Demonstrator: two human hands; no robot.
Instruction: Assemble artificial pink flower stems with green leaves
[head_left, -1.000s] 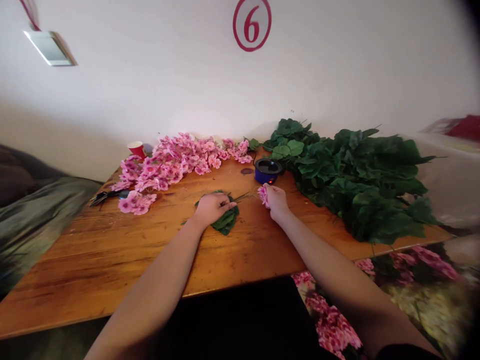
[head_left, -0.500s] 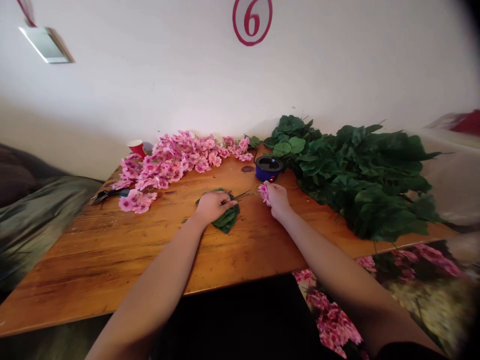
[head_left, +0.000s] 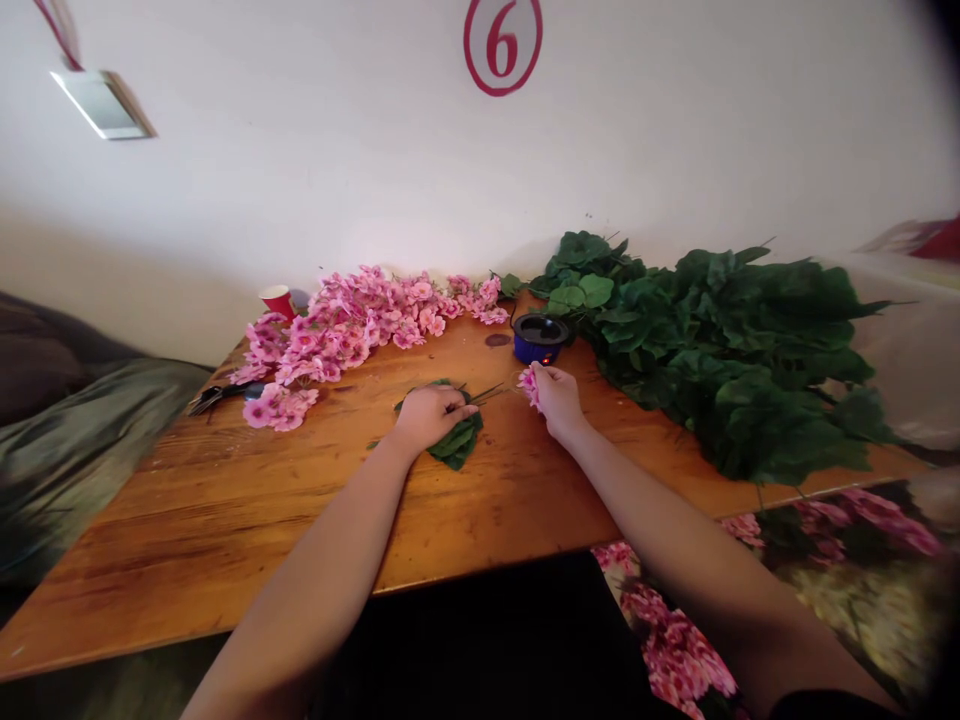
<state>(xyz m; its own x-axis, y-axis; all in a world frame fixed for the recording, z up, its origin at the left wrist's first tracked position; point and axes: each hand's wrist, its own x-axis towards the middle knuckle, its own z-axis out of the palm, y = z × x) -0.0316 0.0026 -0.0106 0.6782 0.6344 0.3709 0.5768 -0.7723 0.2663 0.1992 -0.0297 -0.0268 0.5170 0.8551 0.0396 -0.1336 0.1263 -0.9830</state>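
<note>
My left hand (head_left: 430,416) is closed on a small bunch of green leaves (head_left: 459,446) low over the middle of the wooden table (head_left: 300,520); thin dark stems point out of it to the right. Pink blossoms (head_left: 529,386) are pinched in the fingers of my right hand (head_left: 557,400), with a fine pale strand beside them. Just behind that hand stands a small blue pot (head_left: 538,340) with a black rim, dark contents and a lit red light.
Pink flowers (head_left: 375,315) lie heaped at the back left beside a red paper cup (head_left: 277,300) and dark tools (head_left: 217,396). A large pile of green leaves (head_left: 720,350) covers the right side. More pink flowers (head_left: 682,650) are below the table's right front edge.
The view has shifted slightly. Both hands keep nearly the same places and the same holds.
</note>
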